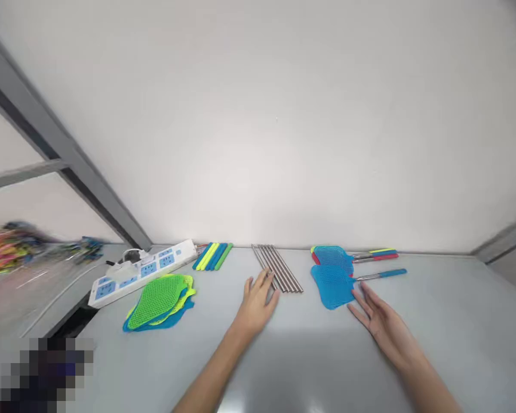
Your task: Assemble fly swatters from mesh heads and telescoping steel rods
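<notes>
Several silvery metal rods [284,269] lie side by side near the wall. My left hand [253,304] is over the near end of the leftmost rod, its fingertips appearing to touch it and its thumb apart from its index finger. That rod lies a little apart from the others. To the right is a blue fly swatter [333,287] with a metal shaft and blue grip. Just below its shaft my right hand [382,330] hovers with fingers spread, holding nothing. Behind it lie more fly swatters [333,255], overlapping, with blue, yellow and red parts.
Loose mesh swatter heads [159,304] in green, yellow and blue are stacked at left. Several coloured grip tubes [212,256] lie by the wall. A white power strip [144,272] with plugs stands behind the heads. Blurred, wrapped colourful items [8,252] are at far left.
</notes>
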Demonstrator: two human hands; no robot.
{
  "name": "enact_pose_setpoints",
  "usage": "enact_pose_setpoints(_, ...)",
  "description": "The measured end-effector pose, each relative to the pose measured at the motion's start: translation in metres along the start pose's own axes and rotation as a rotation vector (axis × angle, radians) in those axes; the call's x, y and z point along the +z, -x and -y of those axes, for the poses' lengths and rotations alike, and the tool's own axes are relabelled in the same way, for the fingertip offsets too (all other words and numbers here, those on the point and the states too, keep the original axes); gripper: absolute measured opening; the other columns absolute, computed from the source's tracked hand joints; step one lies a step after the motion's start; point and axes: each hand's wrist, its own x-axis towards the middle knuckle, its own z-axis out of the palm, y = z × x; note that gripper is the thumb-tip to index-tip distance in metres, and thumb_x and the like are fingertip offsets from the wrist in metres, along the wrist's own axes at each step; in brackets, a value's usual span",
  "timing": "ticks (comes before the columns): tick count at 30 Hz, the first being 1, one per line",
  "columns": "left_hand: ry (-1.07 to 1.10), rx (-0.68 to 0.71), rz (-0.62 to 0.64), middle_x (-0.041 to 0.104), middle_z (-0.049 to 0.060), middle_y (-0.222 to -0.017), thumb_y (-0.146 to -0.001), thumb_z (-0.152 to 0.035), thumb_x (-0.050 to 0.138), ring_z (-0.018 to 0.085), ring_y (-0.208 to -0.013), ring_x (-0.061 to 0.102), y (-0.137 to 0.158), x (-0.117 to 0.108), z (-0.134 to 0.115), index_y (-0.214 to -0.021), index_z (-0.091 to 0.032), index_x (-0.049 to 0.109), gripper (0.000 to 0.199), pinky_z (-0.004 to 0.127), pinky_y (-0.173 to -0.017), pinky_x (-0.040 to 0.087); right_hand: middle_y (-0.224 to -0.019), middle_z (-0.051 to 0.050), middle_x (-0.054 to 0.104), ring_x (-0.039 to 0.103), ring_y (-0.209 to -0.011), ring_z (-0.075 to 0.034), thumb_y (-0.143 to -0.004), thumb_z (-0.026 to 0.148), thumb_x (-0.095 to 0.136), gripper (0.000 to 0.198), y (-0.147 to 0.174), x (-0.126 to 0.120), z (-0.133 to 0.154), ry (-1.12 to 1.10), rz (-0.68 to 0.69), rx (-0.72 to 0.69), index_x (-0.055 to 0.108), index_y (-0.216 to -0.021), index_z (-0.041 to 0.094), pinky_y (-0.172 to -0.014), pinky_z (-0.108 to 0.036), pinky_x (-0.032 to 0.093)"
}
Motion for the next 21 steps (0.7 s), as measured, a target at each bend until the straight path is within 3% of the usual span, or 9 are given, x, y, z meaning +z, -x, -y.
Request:
enact_pose_setpoints(7,0.013,0.068,0.013,0.028,0.003,-0.137,-0.087,-0.035,0.027,0.020,-0.124,0.023,0.003,-0.004,-0.005,-0.128,-0.031,0.026,0.042,0.048,-0.098,0.014,-0.130,0.002,0.038,0.037,-0.116,-0.020,-0.077,0.023,0.049,0.026,-0.012,0.004,-0.002,-0.074,0.008,-0.015,0.057,-0.101,0.022,-0.090,-0.039,0.042)
enact_pose_setpoints(21,-0.001,0.084,0.029,0.028,0.000,-0.136,-0.086,-0.037,0.028,0.021,-0.125,0.021,0.002,-0.004,-0.002,-0.127,-0.033,0.028,0.041,0.049,-0.098,0.013,-0.127,0.000,0.041,0.046,-0.109,-0.023,-0.073,0.023,0.053,0.026,-0.034,0.010,0.003,-0.063,-0.008,-0.080,0.057,-0.099,0.023,-0.087,-0.038,0.044)
